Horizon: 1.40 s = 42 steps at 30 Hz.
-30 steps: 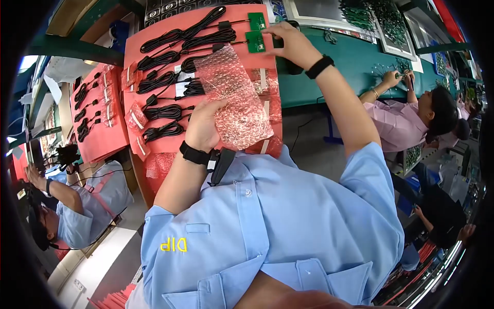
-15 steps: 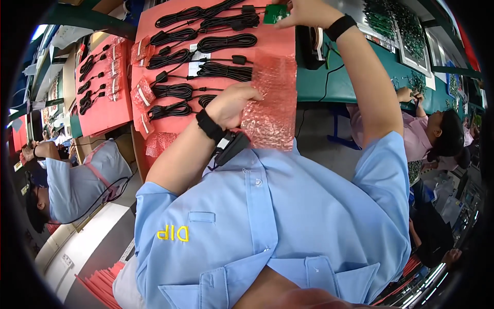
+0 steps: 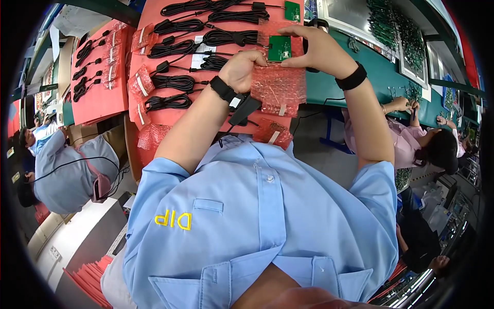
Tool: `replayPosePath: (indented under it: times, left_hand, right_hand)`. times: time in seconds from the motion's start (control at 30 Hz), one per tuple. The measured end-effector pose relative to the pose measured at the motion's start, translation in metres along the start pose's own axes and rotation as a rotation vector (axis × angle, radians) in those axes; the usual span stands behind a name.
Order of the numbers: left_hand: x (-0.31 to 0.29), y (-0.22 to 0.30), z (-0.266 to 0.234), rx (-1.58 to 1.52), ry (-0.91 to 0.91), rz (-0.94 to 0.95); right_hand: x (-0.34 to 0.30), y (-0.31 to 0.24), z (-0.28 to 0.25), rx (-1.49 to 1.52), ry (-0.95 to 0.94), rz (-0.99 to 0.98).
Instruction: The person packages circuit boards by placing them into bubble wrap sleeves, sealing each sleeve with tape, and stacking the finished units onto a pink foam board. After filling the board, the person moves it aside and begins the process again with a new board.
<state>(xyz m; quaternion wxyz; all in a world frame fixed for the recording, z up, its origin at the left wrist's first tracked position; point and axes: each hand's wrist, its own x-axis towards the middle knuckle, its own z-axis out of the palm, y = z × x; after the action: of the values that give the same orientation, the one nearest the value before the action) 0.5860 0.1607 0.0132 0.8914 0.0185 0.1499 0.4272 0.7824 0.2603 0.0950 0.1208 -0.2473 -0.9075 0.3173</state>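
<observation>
A small green circuit board [image 3: 280, 48] lies over a red bubble-wrap bag [image 3: 280, 88], and a thin lead joins it to a coiled black cable [image 3: 230, 37]. My right hand [image 3: 325, 52] spans the board, with fingers at its far edge and thumb at its near edge. At the bag's left edge, my left hand [image 3: 239, 70] pinches the wrap between thumb and forefinger. Another green circuit board [image 3: 292, 11] sits at the far edge of the red work surface [image 3: 203, 119]. Under my left wrist hangs a black device with a strap [image 3: 244, 110].
Several coiled black cables [image 3: 172, 82] lie in rows, some with ends in red bubble wrap [image 3: 141, 82]. To the right stands a green bench [image 3: 329, 87] with trays of parts [image 3: 411, 46]. Co-workers sit on both sides [image 3: 77, 170].
My right hand has brought the circuit board nearer, from the far edge to over the bag. My left hand has shifted slightly right and away from me, still on the bag.
</observation>
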Motion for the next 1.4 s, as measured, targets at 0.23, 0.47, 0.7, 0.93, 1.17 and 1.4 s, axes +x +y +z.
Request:
replayPosePath:
  times: [0.23,0.47,0.7,0.93,1.17,1.4]
  left_hand:
    - [0.007,0.003,0.006,-0.077,0.049,-0.059]
    - [0.006,0.001,0.008,-0.012,0.189,-0.132]
    - [0.012,-0.015,0.012,0.208,0.178,0.21]
    - [-0.003,-0.013,0.035,0.016,0.071,0.248]
    - [-0.001,-0.013,0.027,0.289,0.249,0.285]
    - [-0.001,-0.008,0.018,0.216,0.252,0.235]
  right_hand:
    - [-0.003,0.006,0.002,0.045,-0.023,0.069]
    - [-0.039,-0.024,-0.001,-0.406,0.234,-0.189]
    - [-0.014,0.006,0.035,-0.007,0.422,0.028]
    - [-0.002,0.032,0.051,0.338,0.524,0.279]
    - [0.01,0.033,0.037,1.119,0.272,0.45]
    - [0.013,0.041,0.029,0.67,0.052,0.151]
